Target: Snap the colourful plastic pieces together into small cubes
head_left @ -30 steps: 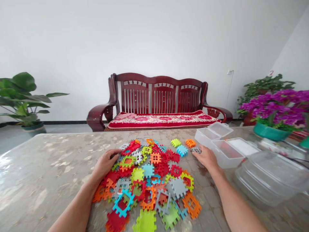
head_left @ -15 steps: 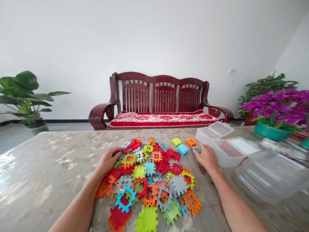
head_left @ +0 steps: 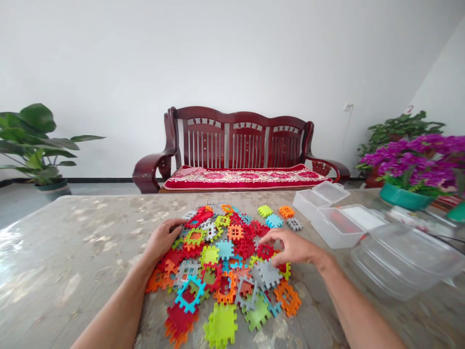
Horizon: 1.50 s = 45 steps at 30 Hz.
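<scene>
A heap of flat, toothed plastic building tiles [head_left: 225, 261] in red, orange, green, blue and grey lies on the marbled table [head_left: 72, 252]. My left hand [head_left: 162, 241] rests palm down on the heap's left edge, fingers curled over red and green tiles. My right hand [head_left: 290, 248] hovers over the heap's right side with fingers spread and pointing left, above a red tile [head_left: 266, 251]. Nothing shows in its fingers. A green tile [head_left: 265, 211], a blue tile [head_left: 274, 220], an orange tile [head_left: 286, 212] and a grey tile [head_left: 294, 224] lie apart at the far side.
Two clear plastic boxes [head_left: 336, 220] with open lids stand right of the heap, and a large clear tub [head_left: 407, 261] nearer the right edge. A pot of purple flowers [head_left: 414, 169] stands at far right. A wooden bench [head_left: 240, 150] and a leafy plant [head_left: 32, 145] stand beyond the table.
My right hand has left the grey tile beside the boxes and swung left over the heap's right side. My left hand has stayed on the heap's left edge.
</scene>
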Tool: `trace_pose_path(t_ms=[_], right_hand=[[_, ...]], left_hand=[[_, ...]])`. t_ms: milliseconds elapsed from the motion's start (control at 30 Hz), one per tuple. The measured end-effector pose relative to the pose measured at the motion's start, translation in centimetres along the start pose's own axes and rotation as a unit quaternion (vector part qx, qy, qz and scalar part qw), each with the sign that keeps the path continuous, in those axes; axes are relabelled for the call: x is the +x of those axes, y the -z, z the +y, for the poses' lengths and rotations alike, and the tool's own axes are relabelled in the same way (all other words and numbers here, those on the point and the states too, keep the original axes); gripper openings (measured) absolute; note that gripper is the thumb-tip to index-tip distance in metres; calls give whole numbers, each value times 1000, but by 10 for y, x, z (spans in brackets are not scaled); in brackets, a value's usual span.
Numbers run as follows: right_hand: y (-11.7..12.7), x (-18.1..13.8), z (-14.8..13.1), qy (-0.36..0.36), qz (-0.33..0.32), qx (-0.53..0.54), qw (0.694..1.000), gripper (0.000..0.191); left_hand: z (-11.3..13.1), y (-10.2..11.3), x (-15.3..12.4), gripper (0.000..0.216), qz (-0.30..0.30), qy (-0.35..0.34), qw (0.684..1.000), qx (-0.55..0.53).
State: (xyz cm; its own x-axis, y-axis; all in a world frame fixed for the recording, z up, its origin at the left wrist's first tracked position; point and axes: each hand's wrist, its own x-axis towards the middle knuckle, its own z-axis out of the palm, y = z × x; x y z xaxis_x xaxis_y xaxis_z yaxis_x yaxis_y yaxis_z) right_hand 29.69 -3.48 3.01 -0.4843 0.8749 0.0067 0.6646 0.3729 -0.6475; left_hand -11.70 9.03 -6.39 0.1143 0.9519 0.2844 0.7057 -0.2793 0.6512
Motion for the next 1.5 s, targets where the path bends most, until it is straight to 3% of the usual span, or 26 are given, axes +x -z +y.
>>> trace_pose_path(t_ms=[167, 267, 567, 900, 1133, 1500], right_hand=[[-3, -6, -20, 60, -91, -82, 991, 68], [-11, -8, -25, 53, -104, -131, 984, 72], [-35, 0, -31, 55, -52, -195, 978, 48], [-17, 3, -13, -18, 84, -175, 981, 47], [-12, 1, -3, -55, 70, -197, 976, 58], [-18, 6, -4, -35, 75, -164, 983, 69]], left_hand=[[4, 2, -1, 39, 3, 2, 1000, 8], [7, 2, -2, 38, 7, 2, 1000, 11], [7, 2, -2, 38, 8, 2, 1000, 0], [6, 2, -2, 39, 10, 4, 1000, 3], [4, 1, -1, 38, 11, 2, 1000, -2], [5, 1, -2, 37, 19, -6, 1000, 1]])
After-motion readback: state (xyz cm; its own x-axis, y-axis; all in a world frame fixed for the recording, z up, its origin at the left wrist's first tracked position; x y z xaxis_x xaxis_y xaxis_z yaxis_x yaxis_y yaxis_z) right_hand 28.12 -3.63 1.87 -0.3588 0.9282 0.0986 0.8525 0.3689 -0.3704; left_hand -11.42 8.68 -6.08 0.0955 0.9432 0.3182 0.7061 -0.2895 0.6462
